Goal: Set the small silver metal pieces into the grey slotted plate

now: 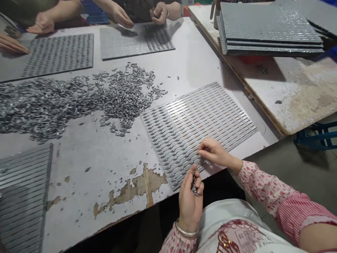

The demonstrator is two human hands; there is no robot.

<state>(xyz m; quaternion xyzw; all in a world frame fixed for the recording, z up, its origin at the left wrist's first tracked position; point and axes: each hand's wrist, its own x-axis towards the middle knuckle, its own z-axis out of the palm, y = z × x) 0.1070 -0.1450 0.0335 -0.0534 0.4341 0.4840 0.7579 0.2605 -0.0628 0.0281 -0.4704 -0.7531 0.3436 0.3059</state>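
A grey ridged board (202,116) lies at an angle in front of me at the table's edge. Rows of small spindle-shaped metal pieces (163,140) fill its left part, lying in the grooves; farther right the grooves show bare. My left hand (190,196), palm up at the board's near edge, curls around several loose metal pieces (195,184). Over the near part of the board, my right hand (213,153) has thumb and fingertips pinched together. Whatever may be between those fingertips is hidden.
A large heap of the same metal pieces (123,98) spreads over the table (105,154) to the left. Co-workers' hands (122,15) hover over other boards (113,42) opposite. Another board (23,196) lies near left. Stacked boards (268,28) stand on a side table (302,95).
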